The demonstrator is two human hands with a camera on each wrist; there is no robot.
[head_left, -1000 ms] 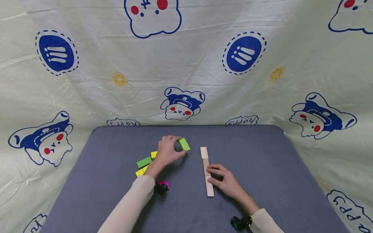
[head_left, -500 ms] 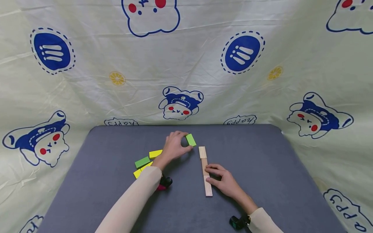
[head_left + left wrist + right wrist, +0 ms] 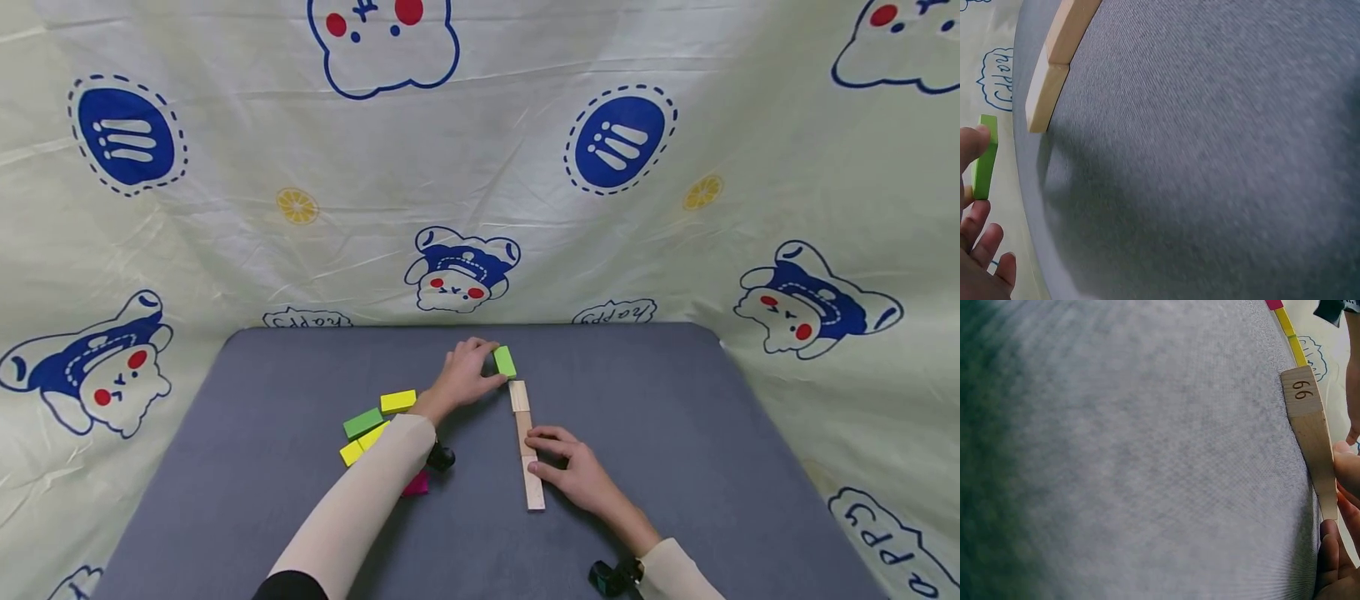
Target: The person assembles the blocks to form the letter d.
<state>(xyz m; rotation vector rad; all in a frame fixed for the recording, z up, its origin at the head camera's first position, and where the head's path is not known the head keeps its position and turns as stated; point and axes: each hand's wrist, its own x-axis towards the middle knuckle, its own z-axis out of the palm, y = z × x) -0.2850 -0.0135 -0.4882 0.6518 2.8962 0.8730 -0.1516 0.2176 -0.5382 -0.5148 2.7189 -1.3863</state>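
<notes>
My left hand [image 3: 467,375] pinches a light green wooden block [image 3: 505,362] between thumb and fingers, just past the far end of a row of plain wooden blocks. In the left wrist view the green block [image 3: 985,156] appears apart from the row's far block [image 3: 1046,94]. That row [image 3: 528,446] lies end to end, running away from me. My right hand [image 3: 577,473] rests at the row's right side, its fingers and thumb touching the plain blocks. In the right wrist view, the near block [image 3: 1304,390] bears the number 66 on its end.
Left of the row lie yellow blocks [image 3: 397,402], a darker green block [image 3: 363,423] and a magenta block [image 3: 416,484], partly hidden by the left sleeve. The grey table [image 3: 637,383] ends at a patterned cloth [image 3: 525,208].
My left hand has carried the light green block rightward, and it now stands nearly in line with the row's far end. The right hand stays at the row.
</notes>
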